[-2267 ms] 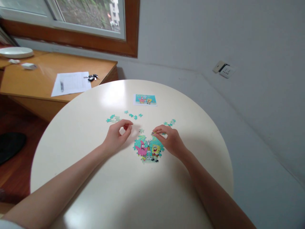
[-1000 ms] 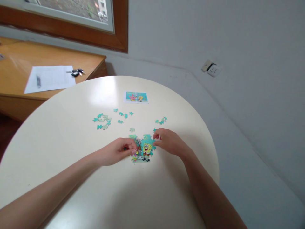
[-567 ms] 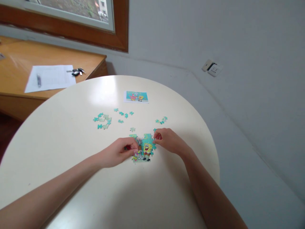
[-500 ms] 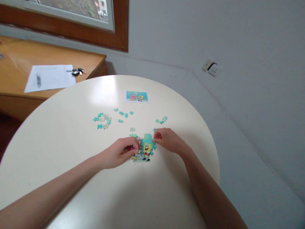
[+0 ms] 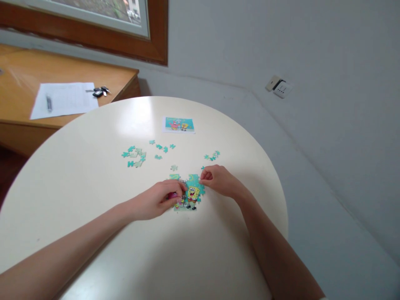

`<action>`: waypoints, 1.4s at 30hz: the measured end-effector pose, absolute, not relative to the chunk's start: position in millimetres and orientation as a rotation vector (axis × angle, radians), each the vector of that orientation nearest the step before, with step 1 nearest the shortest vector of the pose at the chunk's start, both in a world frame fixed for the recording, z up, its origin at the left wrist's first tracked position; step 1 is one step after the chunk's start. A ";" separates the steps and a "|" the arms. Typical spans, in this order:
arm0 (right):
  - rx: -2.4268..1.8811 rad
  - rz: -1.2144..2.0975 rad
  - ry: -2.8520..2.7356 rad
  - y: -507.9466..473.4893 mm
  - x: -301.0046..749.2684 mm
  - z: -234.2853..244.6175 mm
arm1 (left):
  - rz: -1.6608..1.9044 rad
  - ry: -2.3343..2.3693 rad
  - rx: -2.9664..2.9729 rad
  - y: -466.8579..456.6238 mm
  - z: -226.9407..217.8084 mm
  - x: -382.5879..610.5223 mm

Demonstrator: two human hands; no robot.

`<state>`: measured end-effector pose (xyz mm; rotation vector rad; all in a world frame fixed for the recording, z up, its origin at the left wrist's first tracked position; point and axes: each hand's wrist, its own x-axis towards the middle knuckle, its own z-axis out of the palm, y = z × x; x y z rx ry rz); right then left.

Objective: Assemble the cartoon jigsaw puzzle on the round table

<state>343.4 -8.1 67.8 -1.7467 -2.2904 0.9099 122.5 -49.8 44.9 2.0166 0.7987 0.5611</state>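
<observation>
A partly assembled jigsaw puzzle (image 5: 193,192) lies on the round white table, showing a yellow cartoon figure on teal. My left hand (image 5: 162,198) rests over its left side. Its fingers are bent across the picture, with the thumb apart from them and a pink patch showing in the gap. At the puzzle's upper right edge, my right hand (image 5: 215,179) has thumb and forefinger pinched together on a small puzzle piece, mostly hidden by the fingertips. A loose teal piece (image 5: 203,168) pokes out just above those fingers. One pale piece (image 5: 174,167) lies above the puzzle.
Loose pieces lie in a left cluster (image 5: 134,156), a middle group (image 5: 159,146) and a right group (image 5: 213,156). Behind them is a picture card (image 5: 179,124). A wooden desk (image 5: 115,77) at the left bears a paper sheet (image 5: 65,100) and keys (image 5: 99,91).
My left fingers have shifted slightly right over the puzzle and spread a little from the thumb. My right hand stays pinched at the upper right edge.
</observation>
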 end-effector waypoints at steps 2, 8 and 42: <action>-1.741 0.928 -2.283 -7.8 343.9 66.9 | 0.559 0.795 2.026 -49.6 44.6 122.5; -1.727 0.973 -2.270 -6.4 346.0 65.1 | 0.564 0.775 2.060 -49.2 44.3 122.5; -1.563 1.074 -2.360 -5.0 350.7 66.3 | 0.542 0.742 2.105 -48.9 44.4 121.7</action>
